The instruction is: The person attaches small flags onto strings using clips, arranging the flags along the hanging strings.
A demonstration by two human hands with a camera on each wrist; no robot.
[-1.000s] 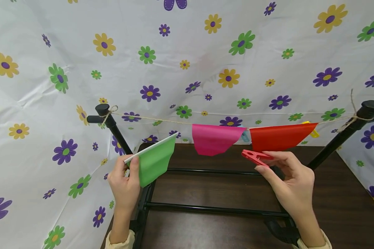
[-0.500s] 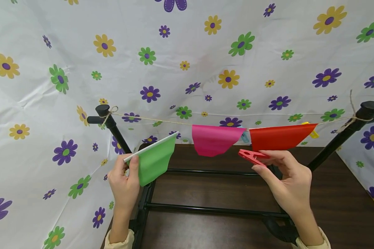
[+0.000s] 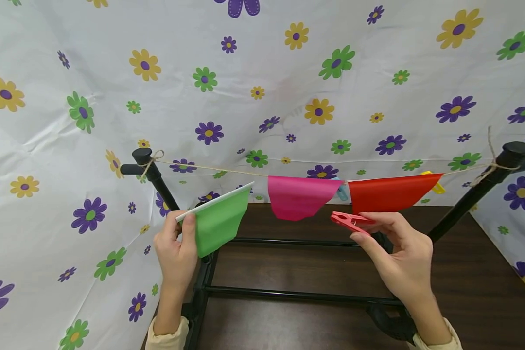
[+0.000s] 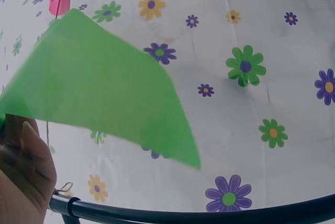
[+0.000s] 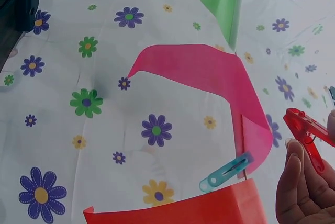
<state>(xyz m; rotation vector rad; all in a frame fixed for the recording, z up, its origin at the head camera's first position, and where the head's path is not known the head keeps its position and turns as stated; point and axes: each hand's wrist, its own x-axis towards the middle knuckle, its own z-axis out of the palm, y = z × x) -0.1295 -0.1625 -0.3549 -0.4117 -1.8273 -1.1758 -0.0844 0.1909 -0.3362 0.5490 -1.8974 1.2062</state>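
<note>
My left hand (image 3: 176,250) pinches one end of a green paper flag (image 3: 222,218) along its white folded top edge. The flag slants up to the right, in front of the string (image 3: 218,168). In the right hand (image 3: 398,255) a red clothespin (image 3: 350,221) is held between thumb and fingers, pointing left, below the hanging flags. A pink flag (image 3: 302,197) and a red flag (image 3: 391,192) hang side by side on the string. Between them sits a blue clothespin (image 5: 226,172). Behind the red flag's right end a yellow clothespin (image 3: 438,183) shows.
The string is tied to a black post (image 3: 155,175) on the left and another black post (image 3: 477,192) on the right. Black crossbars (image 3: 302,295) run between them over a dark wooden table (image 3: 302,323). A flower-print cloth (image 3: 253,48) covers the back and sides.
The left hand has lifted the green flag slightly and shifted a little right. My right hand has moved slightly left with the red clothespin. The hanging flags stay in place.
</note>
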